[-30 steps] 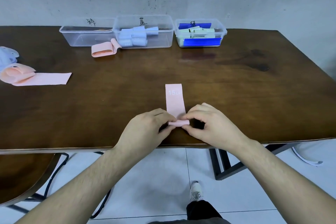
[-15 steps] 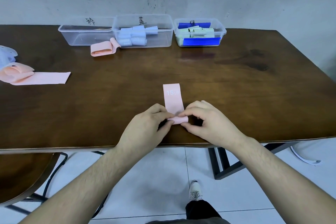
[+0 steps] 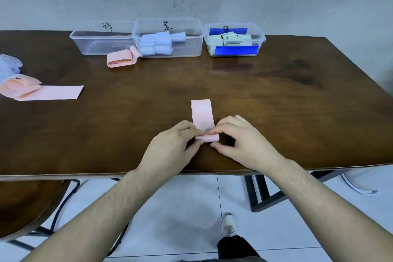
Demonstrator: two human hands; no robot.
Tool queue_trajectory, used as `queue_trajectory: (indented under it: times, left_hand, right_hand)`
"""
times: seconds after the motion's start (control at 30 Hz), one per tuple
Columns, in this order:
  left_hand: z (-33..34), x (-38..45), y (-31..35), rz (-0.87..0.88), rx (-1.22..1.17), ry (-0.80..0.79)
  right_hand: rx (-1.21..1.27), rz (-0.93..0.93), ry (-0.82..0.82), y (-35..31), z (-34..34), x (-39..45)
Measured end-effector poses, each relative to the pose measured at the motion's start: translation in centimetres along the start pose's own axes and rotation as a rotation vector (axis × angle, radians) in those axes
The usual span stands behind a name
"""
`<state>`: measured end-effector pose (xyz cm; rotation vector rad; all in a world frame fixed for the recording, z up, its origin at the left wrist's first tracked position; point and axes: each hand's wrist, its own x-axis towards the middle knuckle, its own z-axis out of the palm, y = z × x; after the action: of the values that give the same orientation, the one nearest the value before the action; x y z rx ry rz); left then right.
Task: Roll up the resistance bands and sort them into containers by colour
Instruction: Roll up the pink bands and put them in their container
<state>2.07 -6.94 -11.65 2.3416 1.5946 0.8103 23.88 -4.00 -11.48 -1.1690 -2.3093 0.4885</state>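
A pink resistance band (image 3: 202, 116) marked "15 LB" lies flat near the table's front edge, its near end wound into a small roll. My left hand (image 3: 170, 149) and my right hand (image 3: 244, 144) pinch that roll from either side with fingertips and thumbs. Three clear containers stand in a row at the back: the left container (image 3: 85, 45) looks nearly bare, the middle container (image 3: 191, 47) holds light blue rolls, and the right container (image 3: 260, 39) holds pale green rolls and dark blue bands.
A loose pink band (image 3: 123, 58) lies in front of the left and middle containers. More pink bands (image 3: 42, 91) and a pale blue band (image 3: 8, 66) sit at the table's left edge. A chair seat (image 3: 25, 204) is below the table at left.
The roll has advanced a little away from me, so the flat part of the band looks shorter. Both hands moved forward with it.
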Motion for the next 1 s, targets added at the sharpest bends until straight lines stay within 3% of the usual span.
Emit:
queue_trajectory:
  times: [0.53, 0.8, 1.0]
  left_hand:
    - [0.1, 1.2, -0.5, -0.031, -0.01, 0.011]
    - [0.1, 1.0, -0.6, 0.061, -0.002, 0.105]
    - [0.2, 1.6, -0.9, 0.055, 0.033, 0.058]
  right_hand:
    - [-0.044, 0.012, 0.034, 0.3, 0.0, 0.9]
    - [-0.053, 0.064, -0.005, 0.5, -0.1, 1.7]
    - [-0.053, 0.062, 0.007, 0.5, 0.1, 2.2]
